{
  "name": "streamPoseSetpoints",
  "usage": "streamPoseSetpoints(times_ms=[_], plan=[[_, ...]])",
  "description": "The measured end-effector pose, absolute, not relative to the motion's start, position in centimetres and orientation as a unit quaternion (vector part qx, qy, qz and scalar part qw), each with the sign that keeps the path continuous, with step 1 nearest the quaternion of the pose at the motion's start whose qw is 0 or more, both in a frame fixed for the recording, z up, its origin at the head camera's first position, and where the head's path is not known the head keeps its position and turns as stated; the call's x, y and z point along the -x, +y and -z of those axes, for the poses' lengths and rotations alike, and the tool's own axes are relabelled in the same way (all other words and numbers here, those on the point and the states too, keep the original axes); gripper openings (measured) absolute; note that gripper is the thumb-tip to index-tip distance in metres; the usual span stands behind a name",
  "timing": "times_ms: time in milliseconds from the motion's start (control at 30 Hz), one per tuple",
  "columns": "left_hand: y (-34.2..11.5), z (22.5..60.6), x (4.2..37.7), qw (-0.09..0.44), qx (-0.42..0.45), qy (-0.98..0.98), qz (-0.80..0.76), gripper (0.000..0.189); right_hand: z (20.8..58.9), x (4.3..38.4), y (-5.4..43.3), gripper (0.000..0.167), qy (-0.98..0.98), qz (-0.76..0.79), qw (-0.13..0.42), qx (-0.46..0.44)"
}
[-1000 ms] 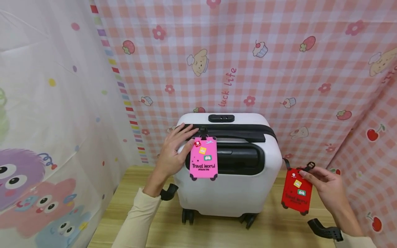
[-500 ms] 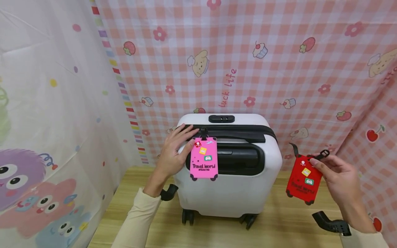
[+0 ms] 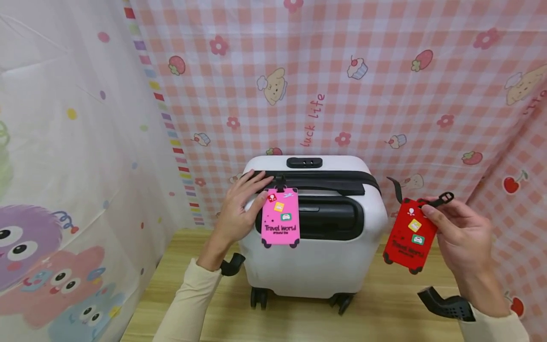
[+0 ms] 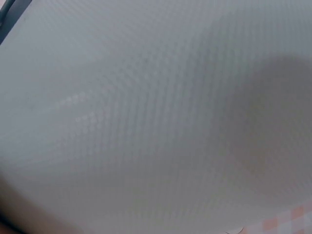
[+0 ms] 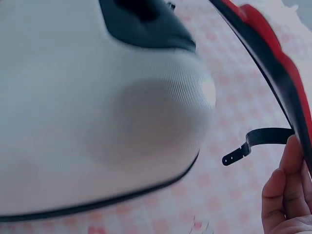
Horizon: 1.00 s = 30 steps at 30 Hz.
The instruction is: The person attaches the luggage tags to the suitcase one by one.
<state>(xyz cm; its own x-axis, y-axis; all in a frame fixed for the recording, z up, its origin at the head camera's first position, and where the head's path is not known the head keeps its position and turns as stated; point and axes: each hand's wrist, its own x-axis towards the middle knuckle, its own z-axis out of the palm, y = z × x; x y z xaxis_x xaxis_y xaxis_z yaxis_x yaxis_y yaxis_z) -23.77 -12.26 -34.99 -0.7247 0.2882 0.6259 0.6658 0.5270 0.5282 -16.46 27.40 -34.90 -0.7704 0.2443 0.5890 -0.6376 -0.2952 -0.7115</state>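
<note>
A white hard-shell suitcase [image 3: 307,273] stands upright, with a black carry handle [image 3: 325,179] across its upper part. From that handle a pink luggage tag [image 3: 280,228] hangs by a black strap. My left hand [image 3: 239,206] rests on the suitcase's upper left, fingers straight, thumb tip at the tag's top left corner. To the right of the case, my right hand [image 3: 463,237] pinches a red luggage tag [image 3: 410,237] near its top. Its black strap is unfastened: the holed end [image 5: 234,157] sticks out free, and the buckle [image 3: 447,197] shows above the fingers.
A checked pink cloth [image 3: 316,61] hangs behind the suitcase, and another stands at the right. White printed cloth [image 3: 55,156] covers the left side. Under the case's black wheels [image 3: 342,303] lies a wood-grain surface [image 3: 299,323]. The left wrist view is filled by the blurred white shell [image 4: 156,117].
My right hand first moved right and up with the red tag, then slightly left and further up. My left hand and the pink tag have stayed in place.
</note>
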Motion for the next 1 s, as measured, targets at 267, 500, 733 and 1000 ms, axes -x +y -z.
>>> streamPoseSetpoints(times_ms=[267, 500, 733, 1000], plan=[[-12.3, 35.1, 23.7, 0.238, 0.286, -0.84, 0.395, 0.04, 33.7, 16.4, 25.3, 0.021, -0.544, -0.767, 0.262, -0.22], [-12.3, 35.2, 23.8, 0.24, 0.285, -0.839, 0.396, 0.04, 33.4, 16.7, 23.7, 0.024, -0.557, -0.762, 0.25, -0.217], [-12.2, 35.1, 23.8, 0.243, 0.288, -0.839, 0.392, 0.041, 33.4, 16.6, 23.1, 0.025, -0.575, -0.744, 0.228, -0.253], [-12.3, 35.2, 23.9, 0.239, 0.284, -0.841, 0.394, 0.04, 33.3, 16.2, 22.3, 0.025, -0.598, -0.729, 0.217, -0.252]])
